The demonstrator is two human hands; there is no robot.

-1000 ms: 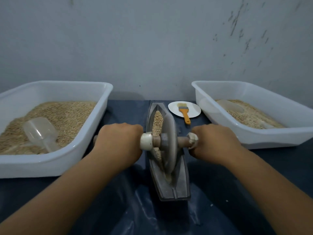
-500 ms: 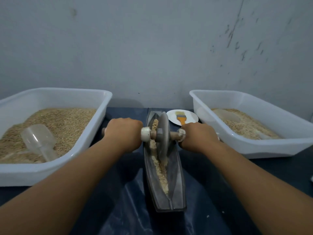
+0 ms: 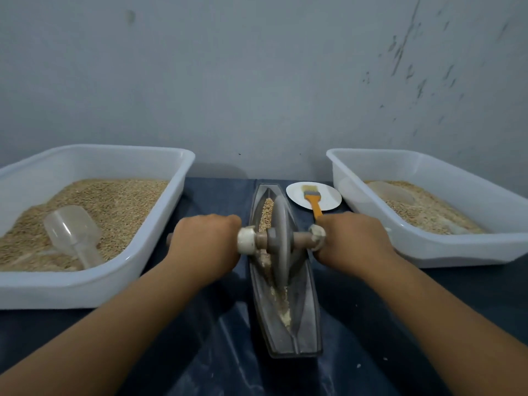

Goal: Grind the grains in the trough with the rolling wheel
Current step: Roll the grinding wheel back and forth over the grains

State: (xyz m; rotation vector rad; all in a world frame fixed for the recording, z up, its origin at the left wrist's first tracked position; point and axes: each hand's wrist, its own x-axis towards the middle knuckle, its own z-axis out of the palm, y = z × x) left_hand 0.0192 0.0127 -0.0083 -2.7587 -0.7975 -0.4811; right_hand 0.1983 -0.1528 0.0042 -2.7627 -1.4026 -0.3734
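Observation:
A grey boat-shaped trough [image 3: 310, 315] lies lengthwise in the middle of the dark table. Whole grains [image 3: 267, 212] fill its far end and paler crushed meal lies along the groove near me. The grey rolling wheel [image 3: 279, 238] stands upright in the groove around the trough's middle, on a wooden axle with white end caps. My left hand [image 3: 204, 244] grips the left handle of the axle. My right hand [image 3: 354, 241] grips the right handle. Both fists hide most of the handles.
A white tub [image 3: 160, 224] of grain with a clear scoop [image 3: 71, 230] stands at the left. A second white tub [image 3: 428, 252] with ground grain and a scoop stands at the right. A white plate [image 3: 328, 195] holds an orange-handled brush [image 3: 313, 202] behind my right hand.
The wheel rolled from the near part of the trough towards the far end, then came back to around the middle. Both hands stayed on the handles.

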